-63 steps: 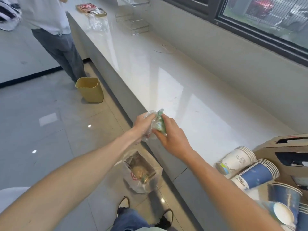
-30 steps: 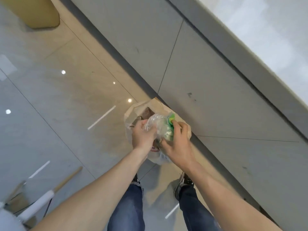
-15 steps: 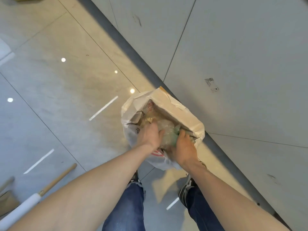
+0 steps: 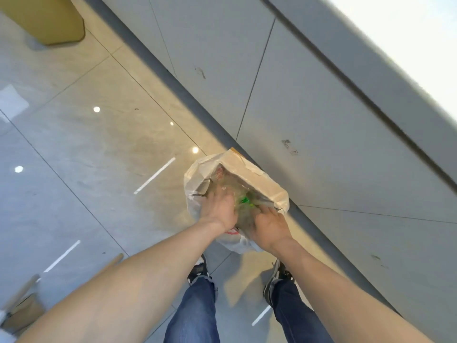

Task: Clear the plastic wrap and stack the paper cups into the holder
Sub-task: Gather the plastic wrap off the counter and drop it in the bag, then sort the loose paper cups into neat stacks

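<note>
A white trash bag [image 4: 262, 180] stands open on the floor against the counter's base. The crumpled clear plastic wrap [image 4: 243, 198], with a green printed patch, lies in the bag's mouth between my hands. My left hand [image 4: 218, 207] rests on the wrap's left side, fingers pointing down into the bag. My right hand [image 4: 269, 225] is at the bag's near right rim, fingers curled toward the wrap. Motion blur hides whether either hand still grips it. No paper cups or holder are in view.
The grey counter front [image 4: 321, 120] runs diagonally on the right, its white top [image 4: 420, 45] at the upper right. A yellow bin [image 4: 49, 21] stands on the tiled floor at the upper left. A wooden handle [image 4: 108, 262] lies at the lower left. My shoes flank the bag.
My hands carried the wrap from over the counter down to the floor bag and pushed it inside. Since half a second ago the hands sit lower and slightly wider apart over the wrap.
</note>
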